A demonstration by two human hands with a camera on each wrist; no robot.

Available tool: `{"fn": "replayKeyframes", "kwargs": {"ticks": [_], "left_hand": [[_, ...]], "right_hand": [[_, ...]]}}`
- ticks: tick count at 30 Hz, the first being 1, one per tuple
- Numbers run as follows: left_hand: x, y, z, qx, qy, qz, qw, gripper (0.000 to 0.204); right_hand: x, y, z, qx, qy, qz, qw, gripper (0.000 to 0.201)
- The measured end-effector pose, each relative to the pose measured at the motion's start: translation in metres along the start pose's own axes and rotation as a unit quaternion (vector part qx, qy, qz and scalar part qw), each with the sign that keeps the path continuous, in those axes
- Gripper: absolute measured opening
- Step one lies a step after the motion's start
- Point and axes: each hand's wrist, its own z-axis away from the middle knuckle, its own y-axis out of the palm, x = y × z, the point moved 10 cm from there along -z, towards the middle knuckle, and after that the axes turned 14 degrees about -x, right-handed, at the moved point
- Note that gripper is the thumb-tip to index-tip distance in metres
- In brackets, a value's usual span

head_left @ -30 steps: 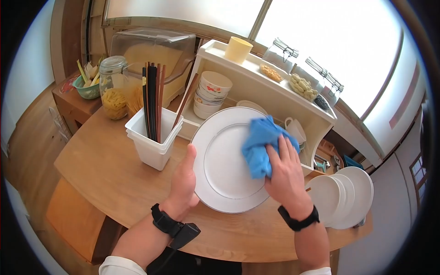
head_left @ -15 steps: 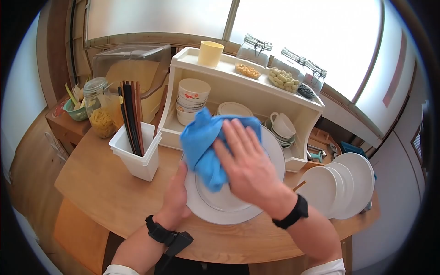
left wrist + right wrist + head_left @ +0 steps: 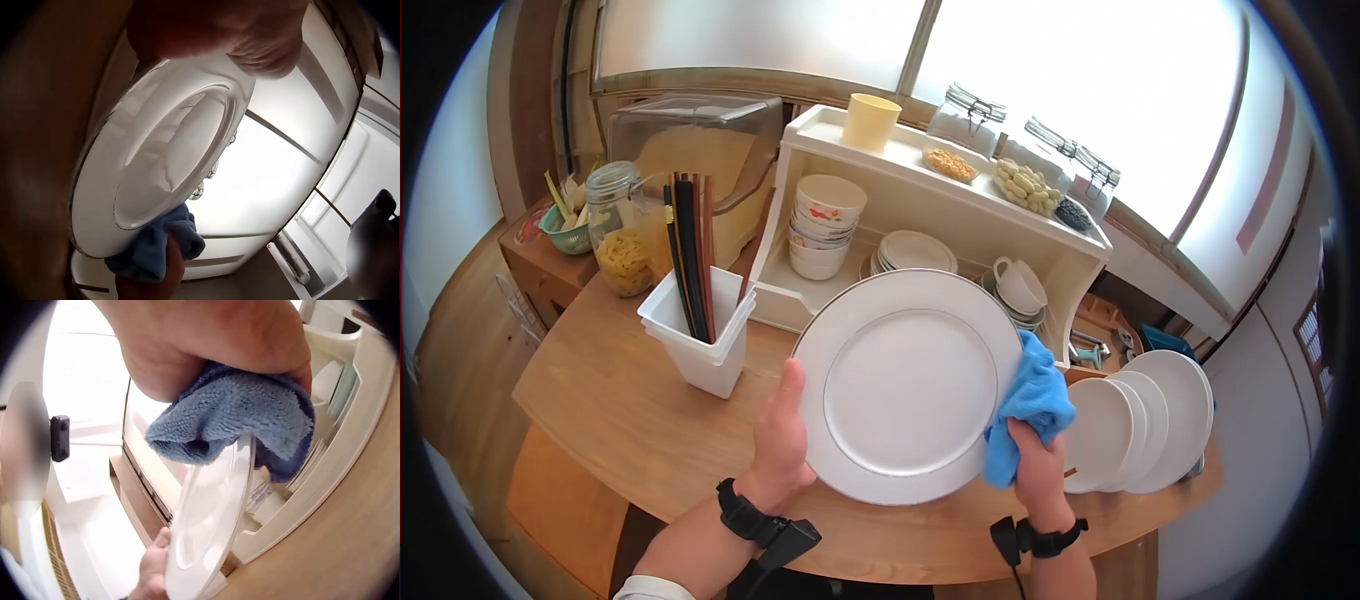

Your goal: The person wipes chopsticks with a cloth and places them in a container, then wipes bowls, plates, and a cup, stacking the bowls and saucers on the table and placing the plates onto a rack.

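Note:
A large white plate with a thin dark line at its edge is tilted up above the table, its front facing me. My left hand holds its left rim, thumb at the edge and fingers hidden behind. At the opposite rim, my right hand grips a blue cloth. In the right wrist view the fluffy cloth is folded over the plate's rim, pinched between thumb and fingers. From the left wrist, the plate's glossy front shows.
Behind the plate stands a white shelf with stacked bowls, small plates and a cup. A white container of chopsticks is at the left. Upright white plates line the table's right side.
The right hand wiped the cloth leftward across the plate's front, then came back to the right rim, where the cloth is now folded round the edge. The left hand kept its hold.

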Motion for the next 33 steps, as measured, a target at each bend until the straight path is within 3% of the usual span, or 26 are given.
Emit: {"fn": "replayKeyframes", "kwargs": {"ticks": [2,7,10,12,13,14,17,18,21,23,24,26,28,30,33], "left_hand": [[0.007,0.006,0.001,0.012,-0.031,0.042,0.999,0.063],[0.004,0.016,0.01,0.013,-0.05,0.096,0.994,0.067],[-0.001,0.019,0.012,0.019,-0.046,0.112,0.992,0.071],[-0.004,0.022,0.014,0.032,-0.045,0.121,0.991,0.072],[-0.004,0.021,0.012,0.031,-0.044,0.121,0.991,0.073],[-0.004,0.021,0.011,0.031,-0.044,0.12,0.991,0.074],[-0.013,0.026,0.017,0.017,-0.014,0.084,0.996,0.069],[-0.013,0.026,0.021,0.026,-0.02,0.073,0.997,0.069],[-0.01,0.028,0.035,0.078,-0.036,0.051,0.995,0.063],[-0.014,0.036,0.041,0.134,-0.044,0.1,0.985,0.062],[-0.014,0.034,0.04,0.139,-0.048,0.1,0.984,0.062],[-0.006,0.028,0.037,0.131,-0.093,0.086,0.983,0.066],[-0.005,0.028,0.035,0.101,-0.081,0.098,0.987,0.066],[-0.006,0.027,0.034,0.07,-0.066,0.111,0.989,0.065],[-0.009,0.023,0.032,0.046,-0.068,0.151,0.985,0.065]], "right_hand": [[-0.012,-0.015,0.021,-0.095,0.116,-0.172,0.974,0.024],[-0.024,-0.004,0.081,-0.146,0.132,-0.232,0.953,0.021],[-0.018,0.017,0.118,-0.165,0.055,-0.183,0.968,0.032],[-0.016,0.044,0.133,-0.08,0.037,-0.132,0.987,0.039],[-0.015,0.042,0.129,-0.084,0.041,-0.138,0.986,0.039],[0.011,0.045,0.122,-0.025,-0.103,-0.017,0.994,0.039],[-0.006,0.038,0.091,-0.002,0.103,-0.18,0.978,0.037],[-0.011,0.046,0.08,-0.062,0.339,-0.399,0.85,0.035],[0.016,0.007,0.039,-0.088,0.257,-0.384,0.883,0.035],[0.026,-0.017,0.022,-0.05,0.159,-0.26,0.951,0.033],[0.029,-0.024,0.019,-0.068,0.139,-0.255,0.954,0.035],[0.024,-0.024,0.024,-0.079,0.147,-0.27,0.948,0.032],[0.013,-0.01,0.034,-0.085,0.156,-0.285,0.942,0.03],[-0.01,-0.002,0.064,-0.238,0.132,-0.329,0.904,0.035],[-0.033,0.041,0.107,-0.212,0.182,-0.36,0.89,0.039]]}}
